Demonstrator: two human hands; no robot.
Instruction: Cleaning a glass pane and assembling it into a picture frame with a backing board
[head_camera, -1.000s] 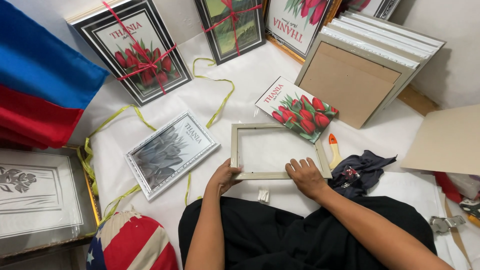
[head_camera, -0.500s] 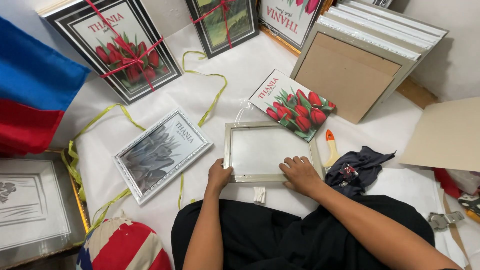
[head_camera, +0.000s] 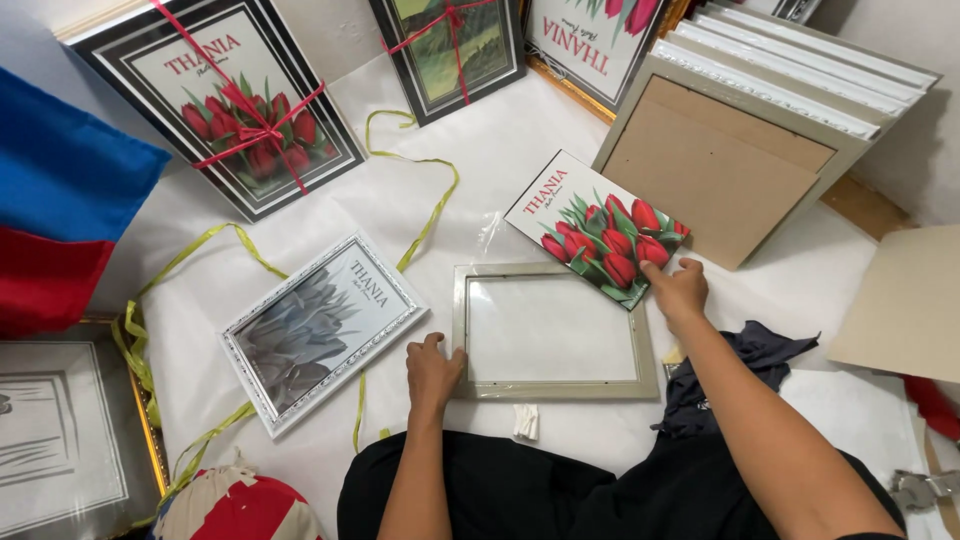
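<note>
An empty pale grey picture frame with glass lies flat on the white sheet in front of me. My left hand rests on its lower left corner, fingers curled over the edge. My right hand reaches out to the right, fingertips touching the lower edge of a loose print of red tulips that lies just beyond the frame's upper right corner. A dark cloth lies under my right forearm.
A silver frame with a grey flower print lies at left. Ribbon-tied framed prints lean at the back. A stack of frames with brown backing leans at right. Yellow-green ribbon trails across the sheet. Cardboard sits far right.
My right hand left the frame's lower right edge and moved up to the tulip print. My left hand stayed at the frame's lower left corner. The camera moved closer.
</note>
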